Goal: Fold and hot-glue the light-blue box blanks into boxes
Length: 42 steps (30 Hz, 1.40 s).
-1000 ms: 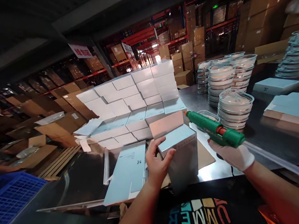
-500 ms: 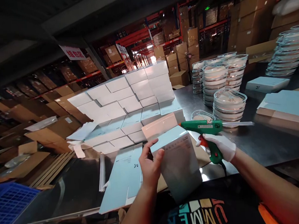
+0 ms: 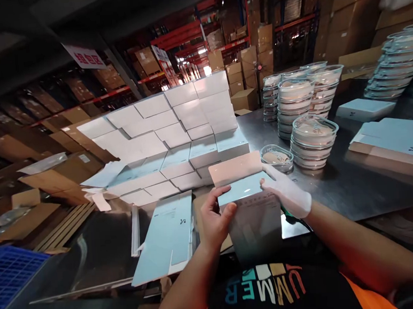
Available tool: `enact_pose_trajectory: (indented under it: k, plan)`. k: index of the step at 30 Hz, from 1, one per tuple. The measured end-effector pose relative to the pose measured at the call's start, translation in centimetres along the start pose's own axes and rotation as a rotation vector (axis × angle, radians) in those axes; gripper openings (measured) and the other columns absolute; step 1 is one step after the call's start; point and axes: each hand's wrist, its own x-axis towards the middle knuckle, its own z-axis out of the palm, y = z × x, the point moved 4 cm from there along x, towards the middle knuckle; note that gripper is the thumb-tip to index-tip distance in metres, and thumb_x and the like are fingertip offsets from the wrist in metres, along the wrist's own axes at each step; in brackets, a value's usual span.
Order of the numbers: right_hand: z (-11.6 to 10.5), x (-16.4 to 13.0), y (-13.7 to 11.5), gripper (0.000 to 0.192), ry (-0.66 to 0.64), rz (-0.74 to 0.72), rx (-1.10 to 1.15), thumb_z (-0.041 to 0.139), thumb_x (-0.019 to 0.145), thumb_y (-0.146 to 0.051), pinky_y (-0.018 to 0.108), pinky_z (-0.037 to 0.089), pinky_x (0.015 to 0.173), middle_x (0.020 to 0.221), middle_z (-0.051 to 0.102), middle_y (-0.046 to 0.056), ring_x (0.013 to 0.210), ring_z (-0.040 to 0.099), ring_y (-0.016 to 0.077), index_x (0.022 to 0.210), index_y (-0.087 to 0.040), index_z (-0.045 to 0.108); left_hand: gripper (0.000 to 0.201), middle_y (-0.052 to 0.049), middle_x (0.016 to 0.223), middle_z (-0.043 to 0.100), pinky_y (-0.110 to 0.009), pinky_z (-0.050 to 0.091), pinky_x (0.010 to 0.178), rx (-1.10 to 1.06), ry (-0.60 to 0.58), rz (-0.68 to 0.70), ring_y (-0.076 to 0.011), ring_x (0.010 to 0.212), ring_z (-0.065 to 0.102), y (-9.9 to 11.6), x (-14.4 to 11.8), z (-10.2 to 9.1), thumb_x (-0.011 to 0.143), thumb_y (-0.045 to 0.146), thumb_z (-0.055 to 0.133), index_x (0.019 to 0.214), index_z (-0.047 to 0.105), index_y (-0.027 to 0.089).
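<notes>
A light blue carton (image 3: 247, 187) stands in front of my chest, with a pale flap (image 3: 235, 166) raised at its far side. My left hand (image 3: 215, 214), bare, grips its left end, thumb on the near face and fingers along the top. At the right end, my right hand (image 3: 288, 191) in a white glove holds the carton too, its fingertips at the top edge. Below the right wrist, part of a green glue gun (image 3: 290, 216) shows; the rest is hidden behind the hand and carton.
Flat light blue cartons (image 3: 167, 236) lie left of my hands. A wall of stacked white boxes (image 3: 169, 124) rises behind. Clear lidded round containers (image 3: 314, 141) stand in stacks to the right, near more flat cartons (image 3: 394, 136). A blue crate (image 3: 14, 278) is at far left.
My right hand has let go of the glue gun, which is now low beside the carton, and has taken hold of the carton's right end. My left hand still grips the left end.
</notes>
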Motion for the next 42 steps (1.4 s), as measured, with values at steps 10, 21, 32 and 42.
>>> enact_pose_trajectory:
  k: [10, 21, 32, 42]
  plan:
    - [-1.5, -1.7, 1.2, 0.052, -0.216, -0.325, -0.193, 0.087, 0.086, -0.058, 0.055, 0.046, 0.124, 0.164, 0.056, 0.018, 0.154, 0.052, 0.036, 0.124, -0.025, 0.074, 0.047, -0.007, 0.105, 0.074, -0.048, 0.059, 0.102, -0.151, 0.018, 0.308, -0.0286, 0.114, 0.076, -0.2, 0.8, 0.1, 0.085, 0.063, 0.085, 0.108, 0.066, 0.027]
    - [-1.0, -2.3, -0.4, 0.025, -0.262, -0.505, -0.12, 0.065, 0.108, -0.039, 0.046, 0.056, 0.115, 0.139, 0.076, 0.008, 0.134, 0.069, 0.0249, 0.126, -0.036, 0.083, 0.02, -0.008, 0.111, 0.084, -0.054, 0.057, 0.107, -0.045, -0.243, 0.554, -0.0287, 0.114, 0.076, 1.5, 1.6, -0.7, 0.099, 0.036, 0.077, 0.118, 0.081, 0.031]
    - [2.2, 1.0, 2.5, 0.097, -0.407, -0.522, -0.542, 0.053, 0.105, -0.066, 0.041, 0.04, 0.129, 0.179, 0.033, 0.015, 0.162, 0.04, 0.0286, 0.178, -0.02, 0.009, 0.075, -0.012, 0.129, 0.077, -0.051, 0.059, 0.102, 0.629, -0.674, 0.434, -0.0374, 0.114, 0.073, 6.4, 4.1, -4.7, 0.079, 0.053, 0.091, 0.148, 0.067, 0.033]
    - [-11.1, 6.5, 11.5, 0.026, 0.067, 0.034, -1.05, 0.055, 0.099, -0.01, 0.054, 0.03, 0.127, 0.132, 0.074, 0.024, 0.143, 0.053, 0.0355, 0.113, -0.008, 0.076, 0.116, -0.012, 0.153, 0.056, -0.046, 0.063, 0.091, -0.048, 0.335, -0.303, -0.0303, 0.118, 0.066, -1.7, 3.0, -11.5, 0.062, 0.045, 0.094, 0.162, 0.036, 0.036]
